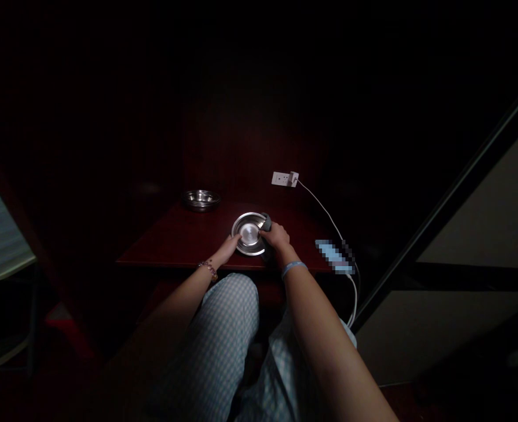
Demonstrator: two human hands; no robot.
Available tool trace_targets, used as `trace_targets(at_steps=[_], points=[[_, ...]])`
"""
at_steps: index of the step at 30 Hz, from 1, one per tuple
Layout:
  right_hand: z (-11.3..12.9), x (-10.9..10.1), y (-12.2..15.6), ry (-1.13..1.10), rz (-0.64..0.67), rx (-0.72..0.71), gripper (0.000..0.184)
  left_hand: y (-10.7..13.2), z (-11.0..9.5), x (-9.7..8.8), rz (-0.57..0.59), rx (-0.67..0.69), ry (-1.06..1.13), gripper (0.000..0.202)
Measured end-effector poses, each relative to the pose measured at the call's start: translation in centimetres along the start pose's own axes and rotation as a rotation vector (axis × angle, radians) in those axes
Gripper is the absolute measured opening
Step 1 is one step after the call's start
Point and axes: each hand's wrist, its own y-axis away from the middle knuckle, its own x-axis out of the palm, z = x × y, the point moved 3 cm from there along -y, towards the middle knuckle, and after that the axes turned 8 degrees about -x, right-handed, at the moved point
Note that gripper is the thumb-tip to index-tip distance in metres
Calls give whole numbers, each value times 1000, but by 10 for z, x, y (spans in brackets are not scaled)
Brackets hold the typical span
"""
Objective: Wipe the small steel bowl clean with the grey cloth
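A shiny metal bowl [249, 234] is tilted toward me above the front part of the dark red table. My left hand [227, 247] grips its left rim, thumb over the edge and the other fingers hidden behind. In my right hand [277, 234] is a dark grey cloth [266, 223], pressed against the bowl's right rim. That hand is closed around the cloth, and part of the cloth hangs down below it. At the back left of the table rests a small stack of similar metal bowls [201, 200].
The dark red table [153, 249] ends just before my knees. A white socket [284, 179] with a plugged-in charger sits on the back wall. Its white cable [324, 210] runs down to the right, near a blurred light-blue object [335, 257] at the table's right edge.
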Motion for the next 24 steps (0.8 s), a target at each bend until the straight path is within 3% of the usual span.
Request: trace_targets(at_steps=[24], points=[[-4, 4, -4, 5, -18, -2, 50, 0, -1, -1, -18, -53, 61, 13]])
